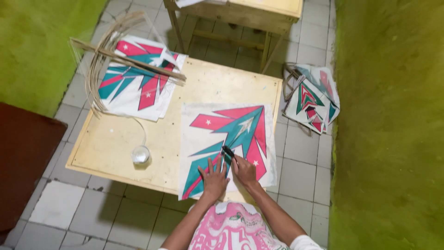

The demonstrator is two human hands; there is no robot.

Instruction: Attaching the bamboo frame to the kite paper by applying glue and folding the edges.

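While flat on thin printed kite paper (231,134), left hand (213,178) splayed, right hand (243,169) pinching a small dark tool (227,151).

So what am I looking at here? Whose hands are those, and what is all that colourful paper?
There is no machine here. The picture comes from a camera worn on a person's head, looking down, so you see that person's own two arms. The left hand lies flat on a white paper sheet printed with red and teal pointed shapes and small stars. The right hand holds a small dark tool against that sheet; I cannot tell what tool it is. The sheet lies on a low wooden table. On the table's far corner is a stack of similar sheets with thin bent sticks on top, and nearer, a small roll of thread. More printed sheets lie on the tiled floor.
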